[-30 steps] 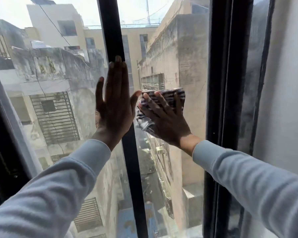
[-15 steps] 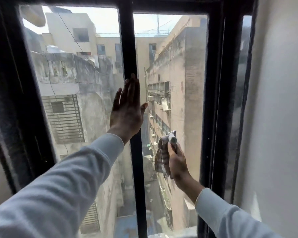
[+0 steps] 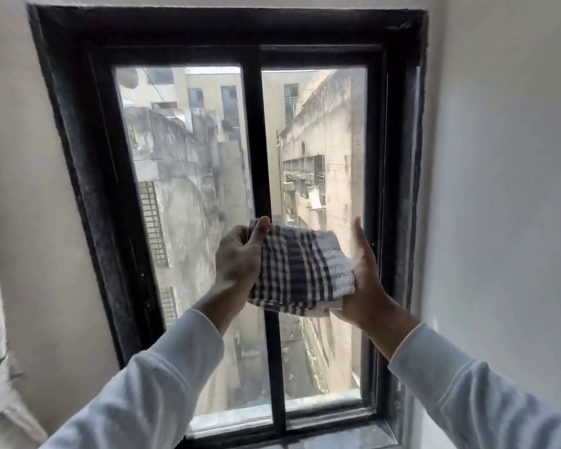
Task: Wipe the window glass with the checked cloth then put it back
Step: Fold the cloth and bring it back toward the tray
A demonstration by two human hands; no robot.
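Note:
A checked cloth [image 3: 300,270], dark and white, is held folded in mid-air in front of the window, clear of the glass. My left hand [image 3: 237,260] grips its left edge, thumb on top. My right hand [image 3: 365,277] supports its right side from below, thumb raised. The window glass [image 3: 188,176] has two panes split by a black centre bar [image 3: 256,150], set in a black frame [image 3: 75,157].
White walls flank the window on the left [image 3: 20,189] and right [image 3: 499,189]. A dark sill [image 3: 331,440] runs along the bottom of the frame. Grey buildings show through the panes.
Both hands have come off the glass and pulled back from the window. My left hand left the centre bar and took hold of the cloth, now held between both hands. The view backed away.

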